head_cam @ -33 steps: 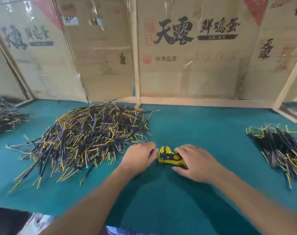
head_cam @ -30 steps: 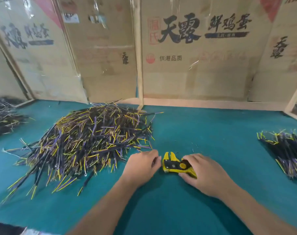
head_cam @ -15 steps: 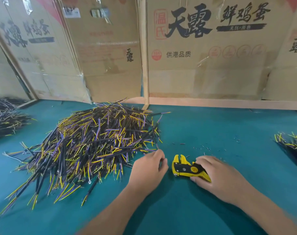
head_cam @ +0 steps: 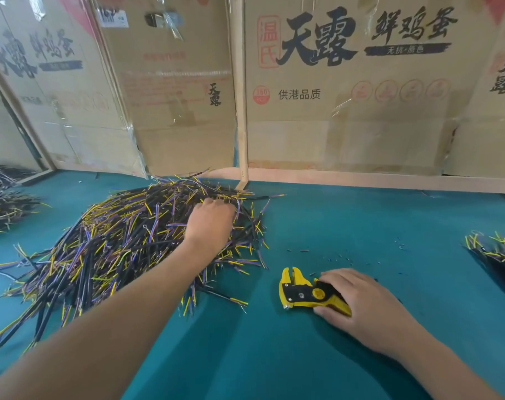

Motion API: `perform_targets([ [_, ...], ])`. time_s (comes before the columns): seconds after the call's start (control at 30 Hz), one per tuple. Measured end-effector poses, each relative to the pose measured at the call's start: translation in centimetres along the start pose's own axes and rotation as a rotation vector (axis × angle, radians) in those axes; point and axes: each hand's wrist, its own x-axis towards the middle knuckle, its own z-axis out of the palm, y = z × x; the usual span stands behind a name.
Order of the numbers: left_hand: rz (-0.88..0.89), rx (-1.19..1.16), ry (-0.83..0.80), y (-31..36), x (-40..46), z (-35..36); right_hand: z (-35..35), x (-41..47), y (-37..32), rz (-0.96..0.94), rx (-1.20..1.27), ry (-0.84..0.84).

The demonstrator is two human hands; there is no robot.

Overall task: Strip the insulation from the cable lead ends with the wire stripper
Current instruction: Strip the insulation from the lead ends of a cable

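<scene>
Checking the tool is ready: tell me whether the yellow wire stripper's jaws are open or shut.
Open: the yellow and black wire stripper lies on the green mat, its two front prongs visibly parted.

- The left hand (head_cam: pixel 213 223) is showing bare, with no glove or ring.
- The right hand (head_cam: pixel 361 307) is showing bare too.
- Both forearms are showing no sleeves.

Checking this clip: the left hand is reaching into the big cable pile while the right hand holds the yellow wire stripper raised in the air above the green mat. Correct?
Not quite. In the head view the right hand holds the yellow wire stripper resting on the green mat, not raised in the air. The rest stands: the left hand is reaching into the big cable pile.
</scene>
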Motion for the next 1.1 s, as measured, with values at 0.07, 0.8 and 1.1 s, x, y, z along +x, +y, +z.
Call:
perform_targets([
  [0.07, 0.009, -0.087, -0.040, 1.3, 0.1, 0.8, 0.0, 0.0, 0.1, -0.001, 0.017, 0.000],
  [0.8, -0.469, -1.065, 0.381, 0.2, -3.0, 0.9, -0.8, 0.2, -0.1, 0.005, 0.080, -0.028],
  [1.1, -0.333, -1.856, 0.084, 3.7, -3.9, -1.7, -0.8, 0.6, 0.1, 0.006, 0.067, -0.053],
])
